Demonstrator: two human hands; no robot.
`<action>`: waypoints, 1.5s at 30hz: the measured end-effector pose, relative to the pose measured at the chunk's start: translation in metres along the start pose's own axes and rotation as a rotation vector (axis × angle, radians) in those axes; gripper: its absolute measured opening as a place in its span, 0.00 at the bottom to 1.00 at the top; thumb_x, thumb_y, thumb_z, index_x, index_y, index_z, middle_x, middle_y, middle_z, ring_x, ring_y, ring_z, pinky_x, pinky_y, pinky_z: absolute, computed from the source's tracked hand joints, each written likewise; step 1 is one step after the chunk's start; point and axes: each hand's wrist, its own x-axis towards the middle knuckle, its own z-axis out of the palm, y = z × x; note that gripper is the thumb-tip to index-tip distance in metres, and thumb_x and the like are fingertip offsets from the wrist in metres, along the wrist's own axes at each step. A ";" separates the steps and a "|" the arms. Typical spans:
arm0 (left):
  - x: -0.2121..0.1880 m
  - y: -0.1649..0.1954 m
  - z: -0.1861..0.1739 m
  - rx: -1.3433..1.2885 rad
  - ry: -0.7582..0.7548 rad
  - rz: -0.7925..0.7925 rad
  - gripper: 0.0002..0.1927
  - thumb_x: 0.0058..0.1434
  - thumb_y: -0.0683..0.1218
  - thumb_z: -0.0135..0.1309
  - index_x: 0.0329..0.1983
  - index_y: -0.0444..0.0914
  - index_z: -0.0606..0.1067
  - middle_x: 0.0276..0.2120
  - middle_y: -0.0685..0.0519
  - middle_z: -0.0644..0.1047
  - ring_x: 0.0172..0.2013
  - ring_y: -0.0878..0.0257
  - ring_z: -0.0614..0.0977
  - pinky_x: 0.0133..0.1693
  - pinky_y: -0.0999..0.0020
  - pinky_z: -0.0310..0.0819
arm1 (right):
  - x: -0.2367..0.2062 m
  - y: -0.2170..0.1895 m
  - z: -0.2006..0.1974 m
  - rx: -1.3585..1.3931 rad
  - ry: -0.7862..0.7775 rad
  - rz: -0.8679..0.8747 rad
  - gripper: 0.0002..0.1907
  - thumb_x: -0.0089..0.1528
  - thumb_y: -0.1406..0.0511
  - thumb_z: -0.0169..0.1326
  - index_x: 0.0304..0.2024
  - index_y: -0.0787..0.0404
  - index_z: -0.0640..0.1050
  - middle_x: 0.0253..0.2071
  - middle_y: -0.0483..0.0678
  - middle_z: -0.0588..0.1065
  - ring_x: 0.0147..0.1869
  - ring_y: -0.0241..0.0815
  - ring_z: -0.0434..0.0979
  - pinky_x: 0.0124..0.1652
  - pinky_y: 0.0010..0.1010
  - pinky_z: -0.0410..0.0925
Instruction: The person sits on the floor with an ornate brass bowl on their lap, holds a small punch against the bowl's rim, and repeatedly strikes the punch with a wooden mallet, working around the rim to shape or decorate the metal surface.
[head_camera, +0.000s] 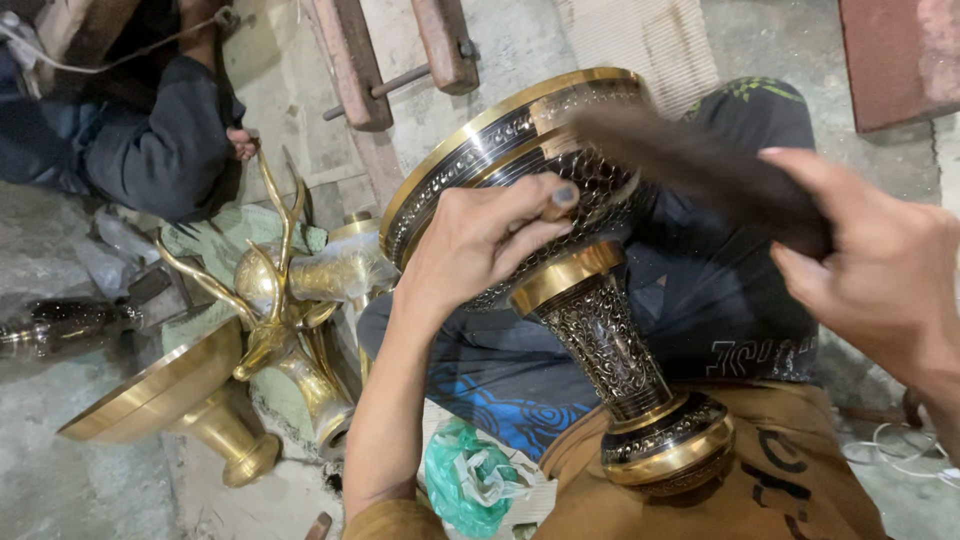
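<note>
Floor (60, 480): grey concrete, dusty.
Left: plain brass bowl stand (190, 400), tipped on its side.
Beside it: brass antler piece (275, 290).
Near the knees: green plastic bag (465, 480).
Right: white cord (905, 450).

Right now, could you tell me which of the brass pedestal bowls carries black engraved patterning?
The pedestal bowl under the left hand; the bowl on the floor is plain gold.

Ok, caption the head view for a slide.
Left hand steadies an engraved black-and-brass pedestal bowl while the right hand sweeps a dark brush across it.
</note>
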 end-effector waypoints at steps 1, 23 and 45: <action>0.000 0.000 0.000 0.014 -0.006 0.015 0.13 0.68 0.43 0.63 0.52 0.39 0.74 0.36 0.52 0.83 0.36 0.57 0.86 0.40 0.67 0.80 | -0.003 0.002 0.000 0.139 0.125 -0.034 0.28 0.59 0.71 0.63 0.61 0.63 0.70 0.36 0.57 0.78 0.36 0.50 0.82 0.35 0.37 0.74; -0.005 -0.005 0.005 0.002 0.037 -0.018 0.16 0.66 0.43 0.65 0.53 0.36 0.73 0.37 0.50 0.81 0.34 0.58 0.85 0.38 0.67 0.79 | 0.000 -0.002 0.009 0.332 0.062 0.051 0.28 0.59 0.72 0.64 0.61 0.62 0.71 0.42 0.56 0.79 0.40 0.47 0.82 0.38 0.33 0.75; -0.002 -0.005 0.006 0.049 0.041 -0.039 0.13 0.67 0.44 0.63 0.51 0.40 0.74 0.34 0.49 0.81 0.31 0.55 0.83 0.35 0.64 0.76 | 0.021 -0.015 -0.024 -0.026 -0.068 -0.183 0.38 0.53 0.71 0.65 0.66 0.60 0.69 0.33 0.58 0.79 0.33 0.49 0.83 0.32 0.36 0.76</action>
